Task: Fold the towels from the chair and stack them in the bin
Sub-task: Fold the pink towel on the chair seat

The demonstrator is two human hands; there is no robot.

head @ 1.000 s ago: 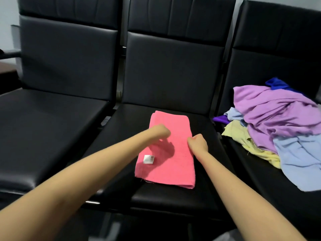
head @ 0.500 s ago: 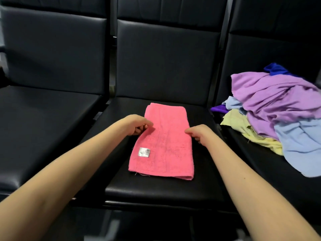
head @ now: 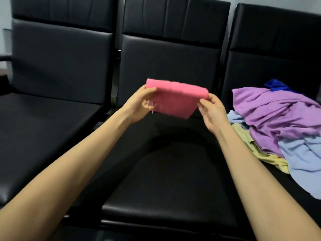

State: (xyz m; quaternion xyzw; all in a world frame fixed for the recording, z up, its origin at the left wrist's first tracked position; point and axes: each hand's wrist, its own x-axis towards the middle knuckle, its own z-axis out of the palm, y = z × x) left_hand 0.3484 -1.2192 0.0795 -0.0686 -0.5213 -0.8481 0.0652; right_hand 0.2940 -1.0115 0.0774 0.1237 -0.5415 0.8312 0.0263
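The folded pink towel [head: 175, 100] hangs above the middle chair seat [head: 165, 188]. The left hand [head: 141, 104] pinches its left end, the right hand [head: 211, 110] its right end; each grip is clenched on cloth.

A folded pink terry towel [head: 175, 100] hangs above the middle black padded leather chair [head: 161, 171]; a heap of crumpled purple, blue and yellow towels [head: 284, 126] lies on the right chair [head: 278, 54].
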